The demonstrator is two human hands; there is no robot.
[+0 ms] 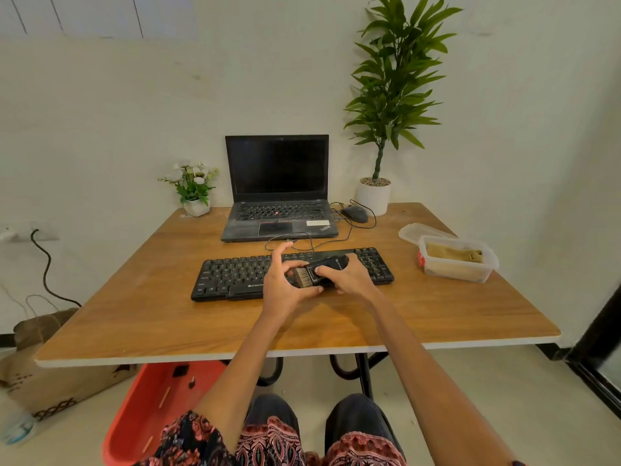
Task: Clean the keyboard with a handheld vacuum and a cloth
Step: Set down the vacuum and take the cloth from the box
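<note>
Keyboard: the black keyboard (235, 275) lies flat on the wooden table (141, 317), at about 12 o'clock from the person, just in front of the laptop (279, 190).
Vacuum: the small black handheld vacuum (324, 269) is held just over the keyboard's middle, its brush nozzle (302, 277) toward 9 o'clock.
Right hand: the right hand (349, 277) is wrapped round the vacuum's body, thumb on top.
Left hand: the left hand (285, 284) pinches the brush nozzle between thumb and curled fingers, with the forefinger raised free.
Step, as I judge it: fitting or adjusting the nozzle; no sweep over the keys looks under way.
Cloth: a tan cloth (453, 254) sits folded in the clear plastic tub (457, 272) at 2 o'clock, well apart from the hands.
Risk: if the nozzle is seated loosely it could drop onto the keys; a hard push could pop a keycap; the thin cable (285, 237) behind the keyboard could snag a wrist.
Around: mouse (354, 214) and tall potted plant (386, 105) at 1 o'clock, small flower pot (195, 190) at 11 o'clock.
Hidden: the keys under both hands; the vacuum's switch and whether it runs; whether the brush touches the keys I cannot tell.
</note>
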